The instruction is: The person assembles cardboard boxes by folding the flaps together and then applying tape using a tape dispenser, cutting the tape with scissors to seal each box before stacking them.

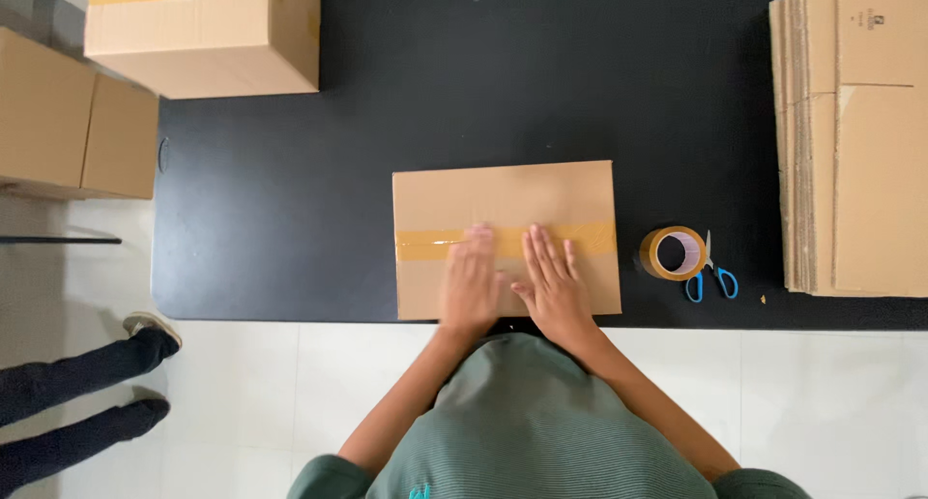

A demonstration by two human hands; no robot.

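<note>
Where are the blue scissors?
In the head view, the scissors lie on the black table, right of the box, touching the tape roll and left of the flat cardboard stack.

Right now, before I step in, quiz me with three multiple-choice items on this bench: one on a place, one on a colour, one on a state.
1. Where does the tape roll lie?
A. right of the taped box
B. on the box
C. on the floor

2. What colour are the scissors' handles?
A. red
B. blue
C. yellow

3. How are the left hand and right hand placed?
A. gripping the scissors
B. lifted off the table
C. flat on the box

Answers: 1 A, the roll sits on the black table beside the box; 2 B, the loops are blue; 3 C, both palms press along the tape strip.
</note>
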